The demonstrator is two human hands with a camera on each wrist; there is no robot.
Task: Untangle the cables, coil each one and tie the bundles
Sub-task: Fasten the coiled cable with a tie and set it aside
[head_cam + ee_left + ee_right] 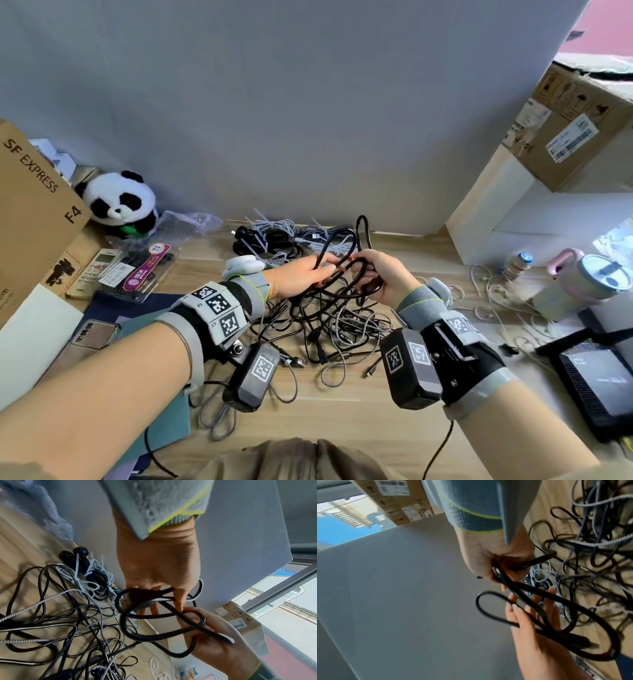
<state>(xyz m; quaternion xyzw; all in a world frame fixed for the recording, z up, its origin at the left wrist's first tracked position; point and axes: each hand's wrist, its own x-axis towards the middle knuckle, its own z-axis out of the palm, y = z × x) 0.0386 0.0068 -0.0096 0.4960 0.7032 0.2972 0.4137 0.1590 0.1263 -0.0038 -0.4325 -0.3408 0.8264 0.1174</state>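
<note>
coiling the thick black cable, loops in hand

our left hand [301,274] lies with fingers nearly straight, the gathered loops of the thick black cable [346,260] draped across them. our right hand [380,274] curls its fingers round the same cable beside it, feeding a turn. both are raised just above the tangled heap [329,322] on the tabletop [342,404], where the cable's tail seems to run. we judge this the coiling step. next we must draw the tail free and lay on further turns. tied bundles [274,236] lie by the wall.
</note>
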